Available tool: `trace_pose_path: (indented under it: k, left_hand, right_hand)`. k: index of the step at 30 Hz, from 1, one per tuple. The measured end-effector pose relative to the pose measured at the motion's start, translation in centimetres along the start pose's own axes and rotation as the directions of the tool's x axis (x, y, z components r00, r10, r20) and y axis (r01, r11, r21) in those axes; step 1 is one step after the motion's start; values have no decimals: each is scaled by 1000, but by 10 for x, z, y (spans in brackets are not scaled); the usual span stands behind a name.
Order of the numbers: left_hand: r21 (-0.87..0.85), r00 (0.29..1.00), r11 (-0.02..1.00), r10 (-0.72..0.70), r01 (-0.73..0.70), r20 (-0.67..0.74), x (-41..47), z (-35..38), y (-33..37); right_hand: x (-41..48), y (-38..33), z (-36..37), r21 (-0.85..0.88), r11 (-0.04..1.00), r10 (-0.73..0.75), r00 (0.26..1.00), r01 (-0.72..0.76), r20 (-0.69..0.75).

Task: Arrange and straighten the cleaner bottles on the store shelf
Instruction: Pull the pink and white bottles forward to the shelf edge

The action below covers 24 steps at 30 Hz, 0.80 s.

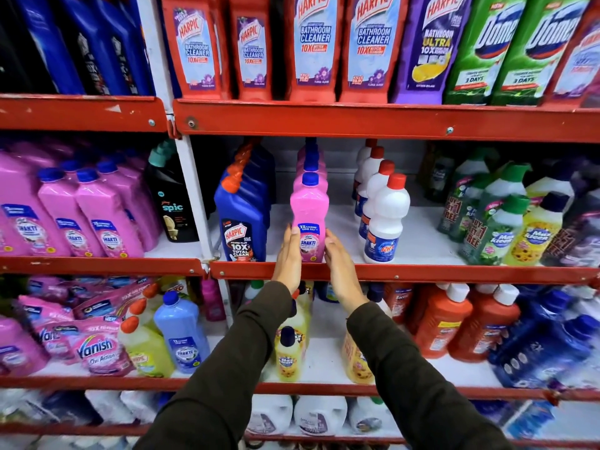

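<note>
A pink Shakti bottle [309,216] with a blue cap stands upright at the front of the middle shelf [406,273], heading a row of the same bottles. My left hand [289,258] lies flat against its left side. My right hand [339,264] lies flat against its right side, fingers straight. Both palms press the lower part of the bottle near the label. To its left is a row of blue Harpic bottles [242,219] with orange caps. On the right a row of white bottles [384,222] with red caps runs back into the shelf.
Red and purple Harpic bottles [313,47] and green bottles fill the upper shelf. Green and yellow Max Kleen bottles [506,222] crowd the middle shelf's right end. Pink Shakti bottles [94,219] and a black Spic bottle [172,203] stand in the left bay. Vanish pouches [97,349] lie below.
</note>
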<state>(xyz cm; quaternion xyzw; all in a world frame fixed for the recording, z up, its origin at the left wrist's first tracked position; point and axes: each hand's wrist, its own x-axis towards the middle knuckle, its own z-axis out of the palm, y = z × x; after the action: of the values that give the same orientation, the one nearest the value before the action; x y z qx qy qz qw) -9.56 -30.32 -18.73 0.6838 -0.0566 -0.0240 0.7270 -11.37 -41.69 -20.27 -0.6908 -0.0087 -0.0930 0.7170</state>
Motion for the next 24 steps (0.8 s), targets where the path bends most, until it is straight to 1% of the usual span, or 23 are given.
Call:
trace_pose_path:
  k: [2, 3, 4, 6, 7, 8, 9, 10, 11, 12, 14, 16, 18, 19, 21, 24]
  left_hand:
    - [-29, 1000, 999, 17, -18, -18, -2, 3, 1]
    - [-35, 998, 998, 50, -52, -48, -5, 5, -1]
    - [-39, 989, 994, 100, -105, -109, -9, 10, -4]
    - [-41, 936, 974, 204, -225, -286, -22, 22, -12]
    - [-34, 899, 961, 245, -275, -363, -28, 29, -17]
    - [-24, 869, 950, 274, -311, -411, -34, 38, -22]
    - [-11, 858, 946, 289, -324, -425, -39, 48, -28]
    - [7, 866, 946, 299, -324, -402, -41, 58, -31]
    - [27, 884, 948, 307, -319, -351, -41, 69, -33]
    - [31, 909, 951, 304, -308, -286, -39, 79, -33]
    - [0, 959, 968, 249, -252, -132, -32, 98, -27]
    - [-9, 991, 991, 130, -130, 20, -23, 114, -18]
    - [-34, 993, 999, -19, 23, 119, -14, 128, -8]
    - [-48, 988, 997, -56, 63, 143, -12, 134, -3]
    - [-71, 986, 996, -50, 62, 162, -7, 142, 0]
    - [-61, 987, 997, -33, 43, 155, -2, 144, -2]
  right_hand:
    - [-2, -1, -3, 9, 1000, -26, 999, 26, -22]
    - [-4, -1, -5, 9, 998, -60, 996, 61, -70]
    - [-7, 0, -9, 4, 994, -107, 984, 109, -141]
    - [-14, 0, -19, 13, 977, -196, 928, 211, -317]
    - [-17, 0, -26, 11, 967, -227, 885, 253, -405]
    - [-20, 0, -35, 4, 958, -249, 838, 287, -487]
    - [-21, -1, -46, 7, 952, -252, 794, 307, -554]
    - [-21, -1, -57, 22, 948, -241, 761, 318, -602]
    - [-20, 0, -69, 34, 951, -219, 745, 308, -630]
    - [-17, 1, -82, 42, 960, -189, 749, 278, -635]
    - [-8, -1, -106, 71, 982, -100, 805, 173, -585]
    - [-1, -5, -122, 92, 993, -17, 877, 70, -480]
    - [2, -12, -130, 108, 994, 43, 931, -4, -363]
    - [2, -16, -133, 102, 995, 50, 950, -19, -309]
    - [3, -15, -135, 78, 997, 41, 977, -25, -208]
    - [1, -16, -139, 87, 996, 47, 986, -33, -161]
